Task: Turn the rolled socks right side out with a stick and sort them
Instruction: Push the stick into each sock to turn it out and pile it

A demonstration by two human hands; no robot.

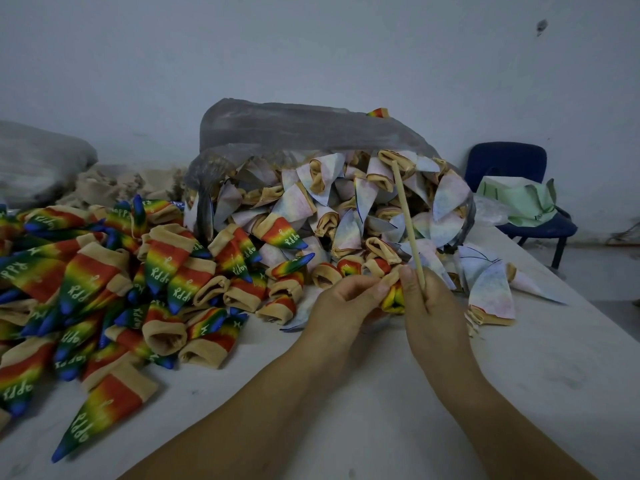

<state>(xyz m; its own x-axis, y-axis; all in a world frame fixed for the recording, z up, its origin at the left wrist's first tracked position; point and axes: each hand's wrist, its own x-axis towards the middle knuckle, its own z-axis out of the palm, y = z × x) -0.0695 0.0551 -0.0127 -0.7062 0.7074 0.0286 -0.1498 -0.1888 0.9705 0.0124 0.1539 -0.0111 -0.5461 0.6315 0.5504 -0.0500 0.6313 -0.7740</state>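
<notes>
Pinching a bunched rainbow sock in left hand, low over the table. Gripping stick in right hand, tilted up and away, thumb touching the sock's tan cuff. Just behind, pale inside-out socks spilling from plastic bag. At left, heap of rainbow socks. Far right, blue chair.
</notes>
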